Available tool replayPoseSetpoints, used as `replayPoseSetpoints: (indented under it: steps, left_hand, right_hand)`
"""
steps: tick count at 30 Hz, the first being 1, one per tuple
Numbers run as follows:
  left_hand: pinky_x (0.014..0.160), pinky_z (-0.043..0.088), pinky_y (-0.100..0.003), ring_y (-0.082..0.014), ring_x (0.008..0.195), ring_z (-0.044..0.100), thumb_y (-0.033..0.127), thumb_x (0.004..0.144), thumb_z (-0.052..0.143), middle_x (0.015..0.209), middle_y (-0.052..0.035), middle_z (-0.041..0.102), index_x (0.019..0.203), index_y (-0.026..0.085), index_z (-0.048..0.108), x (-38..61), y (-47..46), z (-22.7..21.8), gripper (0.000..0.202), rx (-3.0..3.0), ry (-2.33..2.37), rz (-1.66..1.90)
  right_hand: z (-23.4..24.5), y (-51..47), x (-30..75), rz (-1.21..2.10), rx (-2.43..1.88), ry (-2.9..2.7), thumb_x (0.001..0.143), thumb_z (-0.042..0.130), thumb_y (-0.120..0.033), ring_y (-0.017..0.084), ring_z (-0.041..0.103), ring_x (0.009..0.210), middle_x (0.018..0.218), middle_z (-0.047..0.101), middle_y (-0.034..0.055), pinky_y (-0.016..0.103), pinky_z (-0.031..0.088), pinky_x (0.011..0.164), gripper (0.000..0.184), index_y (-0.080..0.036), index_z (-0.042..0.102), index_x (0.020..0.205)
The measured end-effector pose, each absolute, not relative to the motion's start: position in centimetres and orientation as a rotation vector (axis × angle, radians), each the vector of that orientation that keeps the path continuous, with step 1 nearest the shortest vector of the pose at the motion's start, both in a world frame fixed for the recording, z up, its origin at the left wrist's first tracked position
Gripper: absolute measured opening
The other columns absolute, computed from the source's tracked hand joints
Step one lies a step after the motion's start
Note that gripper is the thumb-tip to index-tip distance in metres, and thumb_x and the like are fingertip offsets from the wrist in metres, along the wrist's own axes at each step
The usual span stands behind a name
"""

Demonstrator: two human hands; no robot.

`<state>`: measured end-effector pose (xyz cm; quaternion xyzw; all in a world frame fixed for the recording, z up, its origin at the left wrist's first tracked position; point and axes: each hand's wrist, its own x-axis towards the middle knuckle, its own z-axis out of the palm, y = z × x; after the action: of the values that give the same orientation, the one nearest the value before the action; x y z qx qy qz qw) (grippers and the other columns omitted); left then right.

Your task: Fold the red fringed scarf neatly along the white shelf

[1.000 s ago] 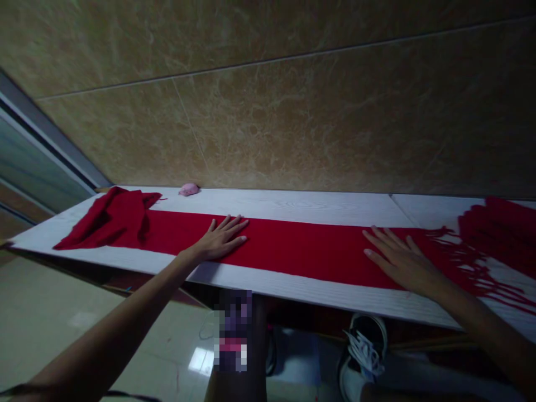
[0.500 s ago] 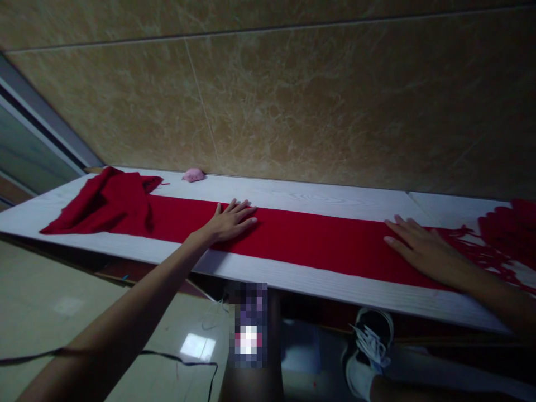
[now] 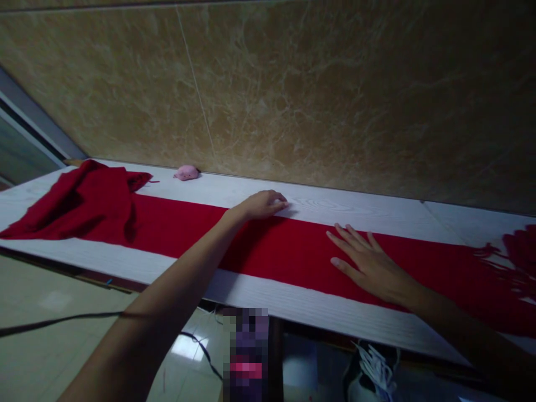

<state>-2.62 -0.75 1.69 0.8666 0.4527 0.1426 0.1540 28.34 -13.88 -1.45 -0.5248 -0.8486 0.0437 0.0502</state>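
Two bare hands work over a long red scarf, which lies stretched along the white desk [image 3: 368, 211] near the wall [image 3: 272, 100]. The left hand [image 3: 263, 205] has just shifted: half a second ago it lay spread flat on the scarf [image 3: 293, 248], and now it sits at the far edge, its fingers loosely bent and reaching past the cloth over the bare white top. Whether it pinches the edge or only hovers there, I cannot tell. The right hand [image 3: 371, 268] has moved inward from the fringe [image 3: 494, 257] and is now closer to the left, open with its fingers spread on the red cloth, gripping nothing.

For the work, this seems to mean that only the right hand steadies the middle stretch, which looks flat, while the left attends to the far border. The bunched part [image 3: 84, 198] at the scarf's left is unchanged, still heaped near a small pink object [image 3: 187, 172]. Another red bundle [image 3: 523, 248] sits beside the fringe.
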Motion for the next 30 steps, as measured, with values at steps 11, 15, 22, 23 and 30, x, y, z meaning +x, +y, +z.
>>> replayPoseSetpoints:
  steps: [11, 15, 22, 23, 30]
  left_hand:
    - [0.079, 0.048, -0.027, -0.0209, 0.089, 0.068, 0.052, 0.086, 0.065, 0.099, -0.0060, 0.077, 0.104, 0.018, 0.079, -6.2, -1.4, 2.9, 0.041, 2.376, 1.172, 0.261]
    - [0.076, 0.046, -0.027, -0.0204, 0.085, 0.068, 0.050, 0.082, 0.068, 0.093, -0.0051, 0.079, 0.097, 0.017, 0.081, -7.9, -0.9, 3.2, 0.039, 2.296, 1.213, 0.268]
    - [0.071, 0.045, -0.024, -0.0190, 0.081, 0.067, 0.051, 0.075, 0.072, 0.088, -0.0014, 0.080, 0.097, 0.021, 0.083, -9.2, -1.0, 4.1, 0.039, 2.237, 1.297, 0.178]
    - [0.072, 0.046, -0.024, -0.0193, 0.081, 0.068, 0.051, 0.075, 0.071, 0.088, -0.0012, 0.080, 0.097, 0.021, 0.083, -9.5, -1.0, 4.3, 0.039, 2.234, 1.330, 0.164]
    - [0.075, 0.047, -0.025, -0.0206, 0.081, 0.068, 0.051, 0.071, 0.071, 0.087, 0.0002, 0.080, 0.094, 0.024, 0.083, -10.7, -0.9, 4.6, 0.037, 2.204, 1.471, 0.106]
  right_hand:
    - [-2.4, -13.5, 30.1, 0.072, -1.622, -2.585, 0.102, 0.028, -0.056, 0.032, 0.024, 0.155, 0.168, 0.030, 0.0090, 0.065, 0.020, 0.123, 0.066, -0.027, 0.040, 0.160]
    - [-2.4, -13.3, 30.1, 0.076, -1.637, -2.593, 0.102, 0.025, -0.058, 0.032, 0.023, 0.156, 0.167, 0.030, 0.0090, 0.065, 0.020, 0.123, 0.068, -0.025, 0.040, 0.160]
    - [-2.2, -13.2, 30.0, 0.107, -1.649, -2.585, 0.101, 0.024, -0.061, 0.032, 0.023, 0.155, 0.167, 0.030, 0.0086, 0.065, 0.020, 0.123, 0.071, -0.023, 0.043, 0.158]
    - [-2.1, -13.3, 30.0, 0.114, -1.653, -2.584, 0.101, 0.024, -0.061, 0.032, 0.023, 0.155, 0.167, 0.030, 0.0084, 0.065, 0.019, 0.123, 0.071, -0.023, 0.043, 0.158]
    - [-2.3, -13.2, 30.2, 0.113, -1.642, -2.574, 0.102, 0.024, -0.060, 0.030, 0.023, 0.156, 0.167, 0.029, 0.0066, 0.063, 0.018, 0.124, 0.069, -0.025, 0.041, 0.159]
